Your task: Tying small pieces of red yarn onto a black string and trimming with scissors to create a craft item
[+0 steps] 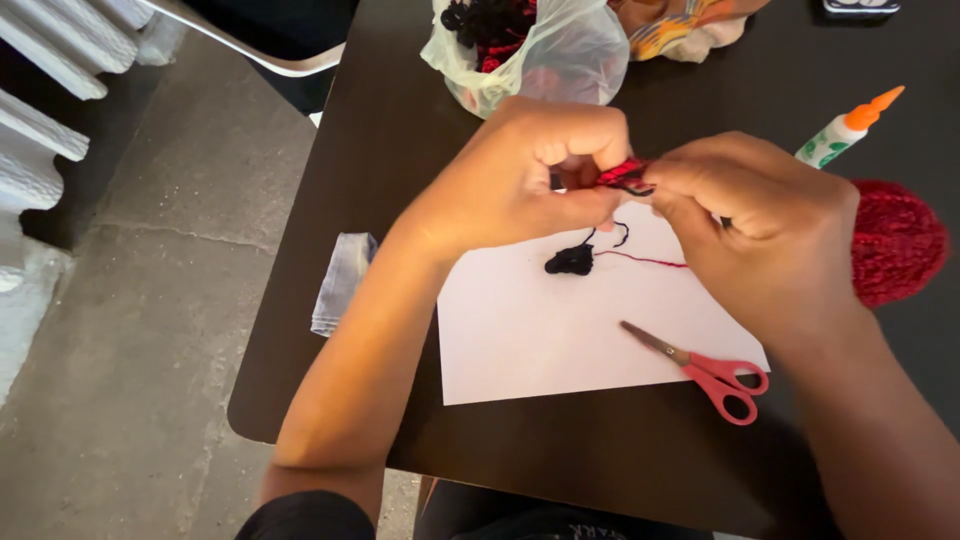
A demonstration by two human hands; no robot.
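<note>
Both hands meet above a white sheet of paper [540,330] on a dark table [400,110]. My left hand [530,175] and my right hand [765,235] pinch a small red and black yarn piece [625,175] between their fingertips. Black and red threads hang from it down to a small black yarn tuft [570,262] lying on the paper. A ball of red yarn [900,240] sits just behind my right hand, partly hidden by it.
Pink-handled scissors [705,370] lie on the paper's lower right. A glue bottle with an orange tip [845,130] lies at the right. A clear plastic bag of dark and red yarn [530,45] stands at the back. A folded grey cloth [342,280] hangs at the table's left edge.
</note>
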